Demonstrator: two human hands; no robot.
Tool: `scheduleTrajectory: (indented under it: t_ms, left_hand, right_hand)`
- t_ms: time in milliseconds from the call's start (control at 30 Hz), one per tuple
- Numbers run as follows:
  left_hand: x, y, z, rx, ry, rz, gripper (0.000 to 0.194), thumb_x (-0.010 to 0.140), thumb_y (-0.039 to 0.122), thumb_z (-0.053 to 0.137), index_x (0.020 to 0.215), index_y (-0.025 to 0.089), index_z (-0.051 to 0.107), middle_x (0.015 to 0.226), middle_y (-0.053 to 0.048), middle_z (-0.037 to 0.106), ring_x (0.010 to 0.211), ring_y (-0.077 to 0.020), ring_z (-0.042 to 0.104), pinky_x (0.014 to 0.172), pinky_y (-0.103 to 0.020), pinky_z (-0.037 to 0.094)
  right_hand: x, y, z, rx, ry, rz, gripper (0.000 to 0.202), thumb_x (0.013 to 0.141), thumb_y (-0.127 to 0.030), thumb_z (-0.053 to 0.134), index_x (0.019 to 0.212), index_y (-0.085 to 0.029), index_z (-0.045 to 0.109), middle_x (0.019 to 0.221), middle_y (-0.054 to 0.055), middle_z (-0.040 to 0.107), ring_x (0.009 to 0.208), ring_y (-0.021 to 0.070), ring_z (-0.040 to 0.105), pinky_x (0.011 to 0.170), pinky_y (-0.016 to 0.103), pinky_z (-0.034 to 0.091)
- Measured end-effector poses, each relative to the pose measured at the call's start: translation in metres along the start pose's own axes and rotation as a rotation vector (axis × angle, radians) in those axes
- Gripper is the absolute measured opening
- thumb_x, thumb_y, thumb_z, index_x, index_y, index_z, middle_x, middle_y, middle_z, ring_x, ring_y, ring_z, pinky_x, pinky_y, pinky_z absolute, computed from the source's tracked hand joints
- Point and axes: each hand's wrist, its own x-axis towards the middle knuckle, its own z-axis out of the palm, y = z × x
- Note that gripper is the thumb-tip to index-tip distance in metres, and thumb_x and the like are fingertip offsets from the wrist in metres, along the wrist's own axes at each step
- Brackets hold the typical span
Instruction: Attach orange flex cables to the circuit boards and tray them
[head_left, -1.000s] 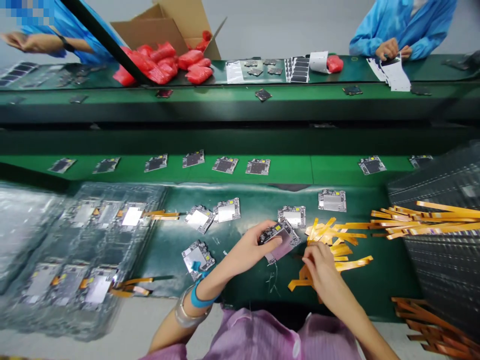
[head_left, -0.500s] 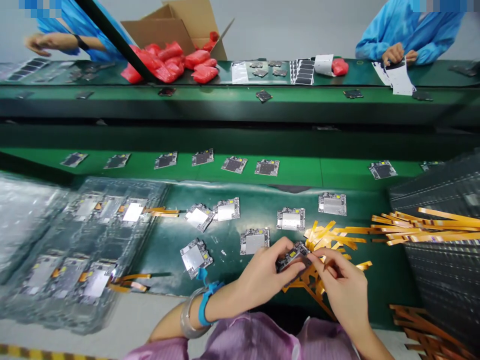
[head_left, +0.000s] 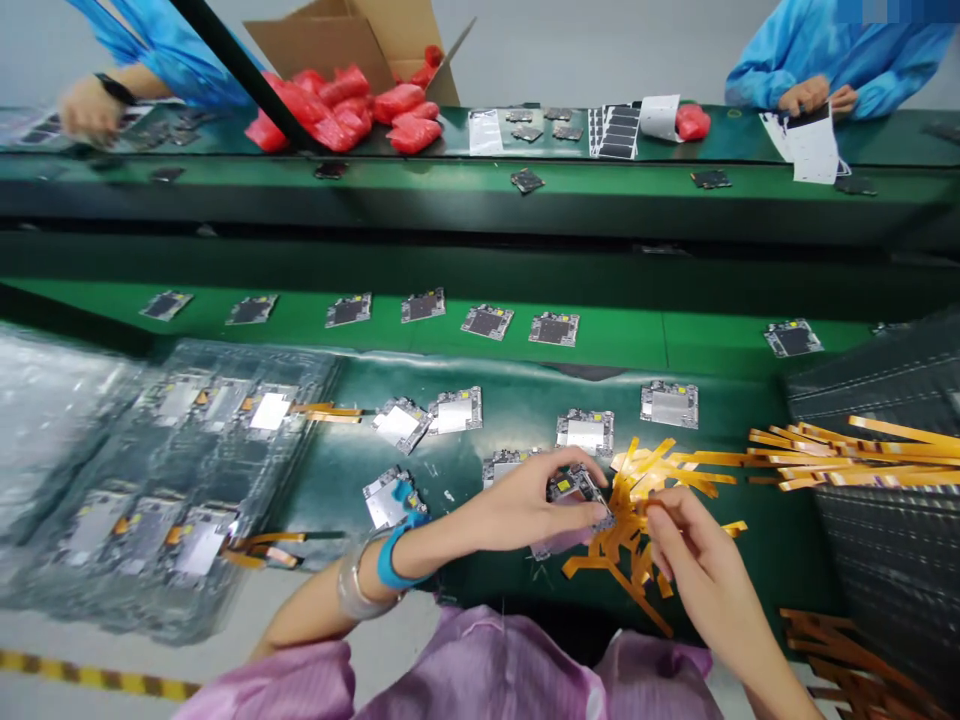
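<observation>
My left hand [head_left: 525, 500] grips a small circuit board [head_left: 571, 488] between thumb and fingers, tilted above the green bench. Beside it, my right hand [head_left: 694, 545] pinches what looks like the end of an orange flex cable [head_left: 651, 504]; the fingers partly hide it. A loose pile of orange flex cables [head_left: 630, 545] lies under and between both hands. Around my left hand, several boards with silver shields lie on the bench, among them one board [head_left: 585, 432] just beyond it and another [head_left: 390, 498] near my blue wristband [head_left: 394, 555].
At left, clear plastic trays [head_left: 311, 400] hold boards with orange cables. A dark stack [head_left: 892, 560] with cable bundles stands at right. Boards lie along the green belt [head_left: 660, 345]. Across it, two people in blue work near red bubble-wrapped packs [head_left: 337, 115] and a cardboard box [head_left: 322, 50].
My right hand has moved away from the board's edge, right and slightly down. My left hand has shifted a little left with the board. Boards on the near belt have slid right.
</observation>
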Motion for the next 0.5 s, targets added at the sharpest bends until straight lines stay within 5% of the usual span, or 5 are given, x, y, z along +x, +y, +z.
scheduleTrajectory:
  t_ms: [200, 500]
  left_hand:
    - [-0.002, 0.012, -0.010, 0.142, -0.132, -0.023, 0.032, 0.083, 0.046, 0.069, 0.083, 0.014, 0.065, 0.066, 0.004, 0.052, 0.060, -0.0092, 0.042, 0.054, -0.022, 0.034]
    - [-0.005, 0.017, -0.017, 0.178, -0.220, -0.062, 0.027, 0.083, 0.042, 0.068, 0.075, 0.016, 0.063, 0.064, 0.004, 0.052, 0.059, -0.0100, 0.039, 0.052, -0.023, 0.031]
  right_hand:
    - [0.005, -0.019, 0.007, 0.158, -0.170, 0.173, 0.034, 0.089, -0.051, 0.067, 0.082, -0.018, 0.068, 0.076, 0.003, 0.069, 0.069, 0.0155, 0.071, 0.067, 0.021, 0.059]
    - [0.004, -0.020, 0.011, 0.250, -0.241, 0.283, 0.034, 0.087, -0.052, 0.069, 0.085, -0.017, 0.071, 0.075, 0.004, 0.073, 0.075, 0.0209, 0.077, 0.075, 0.027, 0.065]
